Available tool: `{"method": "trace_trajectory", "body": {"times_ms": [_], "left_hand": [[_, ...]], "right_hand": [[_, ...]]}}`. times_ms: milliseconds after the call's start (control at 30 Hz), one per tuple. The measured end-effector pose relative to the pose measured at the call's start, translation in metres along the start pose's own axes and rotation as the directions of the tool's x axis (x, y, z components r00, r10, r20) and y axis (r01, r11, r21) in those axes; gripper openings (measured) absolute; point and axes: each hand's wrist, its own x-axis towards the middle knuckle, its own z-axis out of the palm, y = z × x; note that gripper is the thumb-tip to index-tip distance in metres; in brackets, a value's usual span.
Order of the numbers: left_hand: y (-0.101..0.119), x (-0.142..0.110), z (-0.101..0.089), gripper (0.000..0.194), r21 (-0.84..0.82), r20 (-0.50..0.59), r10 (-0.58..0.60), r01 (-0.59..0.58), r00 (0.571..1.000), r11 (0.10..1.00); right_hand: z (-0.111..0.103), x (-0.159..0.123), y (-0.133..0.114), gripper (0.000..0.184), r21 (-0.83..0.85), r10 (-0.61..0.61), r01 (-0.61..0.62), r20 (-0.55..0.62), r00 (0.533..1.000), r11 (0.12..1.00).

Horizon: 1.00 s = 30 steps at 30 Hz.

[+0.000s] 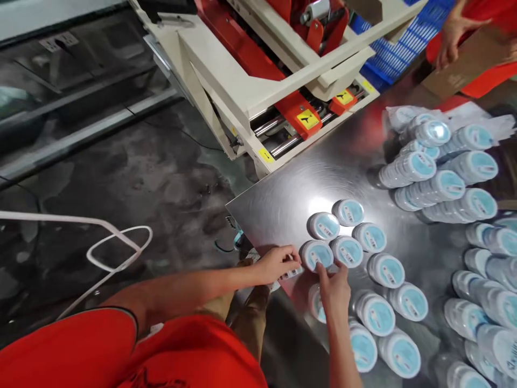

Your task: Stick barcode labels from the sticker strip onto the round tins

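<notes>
My left hand is at the table's near edge with its fingers closed together. Below those fingers a strip of labels with dark print pokes out. Beside it stands a round white jar with a pale blue top. My right hand reaches over from below, fingers apart, one fingertip on that jar's top by a small printed label. Another fingertip lies at the lower edge of a neighbouring jar. Several more jars stand around, many carrying small printed labels on their tops.
Stacks of similar jars fill the right side of the metal table. A cream and red machine adjoins the far edge. Behind are a blue crate and another person's hand by cardboard. A white cable hangs left.
</notes>
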Motion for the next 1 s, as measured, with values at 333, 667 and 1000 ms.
{"method": "trace_trajectory", "body": {"times_ms": [333, 667, 1000], "left_hand": [[0.032, -0.017, 0.04, 0.051, -0.417, 0.064, -0.196, 0.205, 0.978, 0.886], [0.019, -0.035, 0.065, 0.015, -0.076, 0.152, -0.254, 0.267, 0.955, 0.961], [0.005, -0.039, 0.067, 0.01, 0.29, 0.157, -0.134, 0.084, 0.979, 0.953]], "right_hand": [[-0.03, -0.062, 0.012, 0.041, 0.567, -0.286, 0.135, 0.186, 0.94, 0.813], [-0.014, -0.088, 0.06, 0.048, 0.62, -0.093, -0.032, 0.168, 0.981, 0.784], [-0.003, -0.098, 0.075, 0.037, 0.637, -0.089, -0.037, 0.165, 0.982, 0.77]]}}
